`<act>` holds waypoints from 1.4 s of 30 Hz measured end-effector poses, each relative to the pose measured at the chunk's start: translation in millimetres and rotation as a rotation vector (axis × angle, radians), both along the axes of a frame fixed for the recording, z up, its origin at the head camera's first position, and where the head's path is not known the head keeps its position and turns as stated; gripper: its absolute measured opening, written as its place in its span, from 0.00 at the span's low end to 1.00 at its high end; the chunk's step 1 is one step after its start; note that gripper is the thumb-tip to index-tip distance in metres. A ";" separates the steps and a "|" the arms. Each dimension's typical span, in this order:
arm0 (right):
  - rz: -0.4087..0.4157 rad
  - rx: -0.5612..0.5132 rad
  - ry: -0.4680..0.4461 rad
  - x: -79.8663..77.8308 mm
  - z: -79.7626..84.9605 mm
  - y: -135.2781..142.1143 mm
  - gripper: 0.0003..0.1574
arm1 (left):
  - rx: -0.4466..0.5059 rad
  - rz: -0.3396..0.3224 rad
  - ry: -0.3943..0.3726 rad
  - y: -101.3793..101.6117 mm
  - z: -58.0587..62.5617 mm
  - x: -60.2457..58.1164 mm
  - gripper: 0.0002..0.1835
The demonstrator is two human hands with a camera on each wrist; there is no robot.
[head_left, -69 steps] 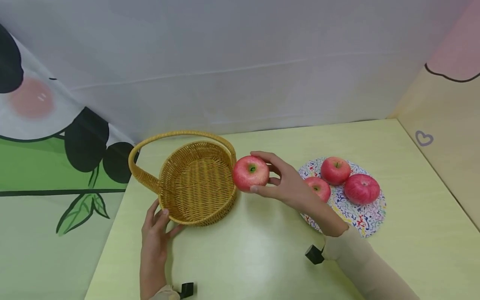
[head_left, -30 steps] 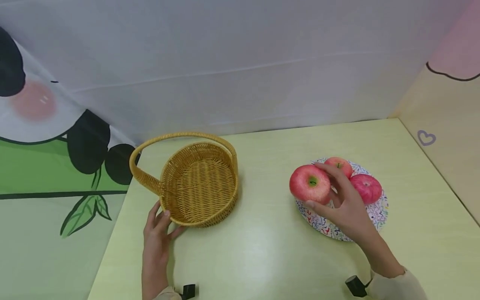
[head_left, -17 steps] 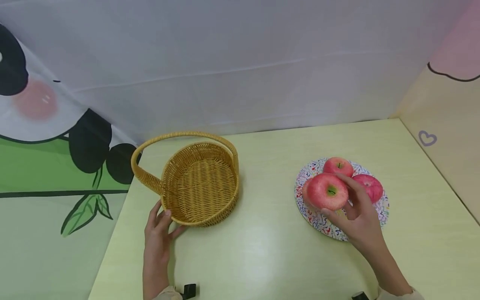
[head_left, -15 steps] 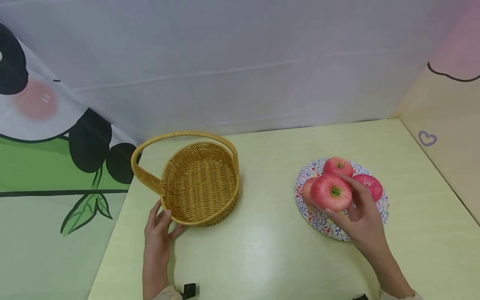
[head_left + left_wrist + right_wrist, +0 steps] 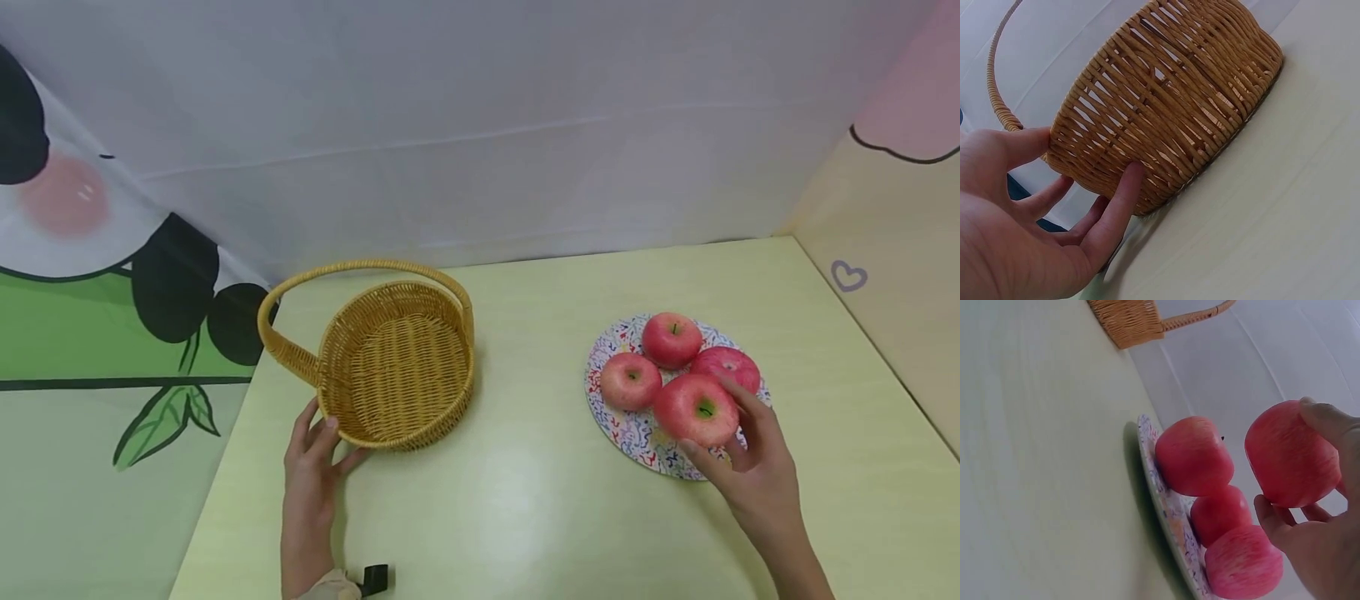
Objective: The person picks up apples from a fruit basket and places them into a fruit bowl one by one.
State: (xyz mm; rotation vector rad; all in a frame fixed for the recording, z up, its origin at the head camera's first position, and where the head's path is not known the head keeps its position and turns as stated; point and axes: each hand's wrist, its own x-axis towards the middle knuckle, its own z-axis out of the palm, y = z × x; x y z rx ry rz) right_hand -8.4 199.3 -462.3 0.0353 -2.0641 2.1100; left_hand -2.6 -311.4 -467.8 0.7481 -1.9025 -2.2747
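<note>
In the head view my left hand (image 5: 309,467) rests its fingertips against the near left side of a round wicker basket (image 5: 405,379) with a tall arched handle. The left wrist view shows relaxed, spread fingers (image 5: 1124,194) touching the basket's outer wall (image 5: 1166,106). My right hand (image 5: 761,475) holds a red apple (image 5: 693,412) by its sides, thumb in front. Beneath it lies a patterned plate (image 5: 630,446) bearing an apple (image 5: 628,383) at left, one apple (image 5: 670,343) at the back and another apple (image 5: 731,367) partly hidden at right. In the right wrist view the gripped apple (image 5: 1291,456) hangs apart from the plate.
The pale table (image 5: 510,500) stretches between basket and plate. A white cloth backdrop (image 5: 465,150) rises behind the table's far edge. Printed panels flank both sides, with a panda drawing (image 5: 172,283) at left. A black wrist camera (image 5: 375,579) sits on the left sleeve.
My right hand has carried the apple from beside the basket rightward to over the plate's near right part. The left hand and the basket stay where they were.
</note>
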 end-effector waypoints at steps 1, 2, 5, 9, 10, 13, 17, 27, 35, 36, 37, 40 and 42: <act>-0.013 0.016 -0.020 1.5 -1.7 0.4 0.56 | -0.001 -0.001 0.003 0.0 -0.6 -0.6 0.32; -0.026 0.028 -0.042 2.8 -3.4 0.7 0.56 | -0.001 -0.005 0.004 0.0 -1.0 -1.2 0.33; -0.062 0.059 -0.105 6.2 -8.1 1.3 0.55 | -0.004 -0.010 0.005 0.1 -1.9 -3.0 0.32; -0.102 0.066 -0.166 7.1 -14.3 1.5 0.53 | -0.019 -0.013 0.003 0.2 -1.3 -4.3 0.32; -0.112 0.074 -0.179 7.0 -15.9 1.5 0.53 | -0.022 -0.013 0.004 0.2 -0.9 -4.5 0.32; -0.138 0.073 -0.231 6.4 -20.2 1.6 0.53 | -0.032 -0.016 0.010 0.2 0.2 -5.2 0.32; -0.163 0.074 -0.293 6.3 -24.9 1.2 0.53 | -0.037 -0.020 0.012 0.1 1.1 -5.5 0.32; -0.170 0.148 -0.313 5.7 -28.8 -1.4 0.52 | -0.019 0.000 -0.012 -1.3 -1.3 -2.6 0.32; -0.150 0.286 -0.311 2.5 -32.9 -2.9 0.53 | -0.020 0.007 -0.015 -1.2 -0.9 -1.0 0.32; -0.150 0.288 -0.304 1.9 -32.4 -2.8 0.53 | -0.020 0.008 -0.014 -1.0 -0.8 -0.8 0.32; -0.152 0.304 -0.299 1.2 -32.2 -2.7 0.53 | -0.019 0.010 -0.013 -1.0 -0.9 -0.5 0.32; -0.165 0.331 -0.288 -0.1 -31.8 -2.9 0.52 | -0.019 0.014 -0.013 -0.8 -1.1 -0.4 0.32; -0.175 0.342 -0.285 -0.5 -31.6 -3.3 0.51 | -0.017 0.016 -0.015 -1.1 -1.6 -0.4 0.31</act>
